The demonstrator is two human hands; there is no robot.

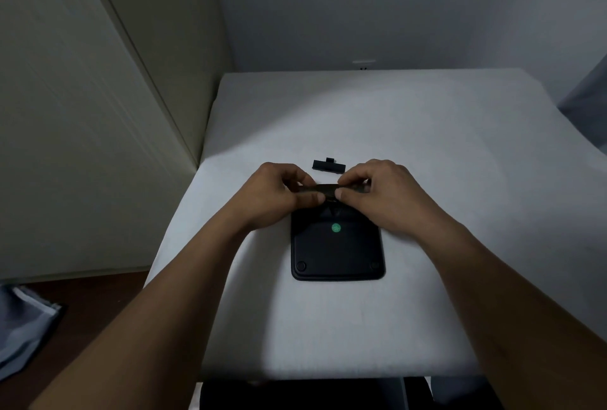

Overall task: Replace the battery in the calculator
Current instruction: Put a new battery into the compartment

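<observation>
So the black plastic calculator (337,245) is lying face down on the white table (361,120), roughly in the middle between the left and right edges and closer to the near edge than the far one. You can see its back panel with a small round green sticker (336,228) and a couple of round rubber feet near the bottom corners.

Both hands are bunched up over the calculator's far end. The left hand (279,192) has its fingers curled in, thumb and fingertips pinched on the left end of a dark, slim bar-shaped piece (323,190) that sits crosswise right above the top of the calculator. The right hand (377,194) is doing the same on the right end, thumb underneath, fingers folded over the top. Honestly can't tell whether that dark piece is the battery itself or part of the calculator body, it's too dim and mostly covered by fingers.

Just beyond the hands, toward the far edge of the table, there's a small black rectangular battery cover (329,167) with a little tab sticking up, lying flat on its own, apart from the calculator.
</observation>
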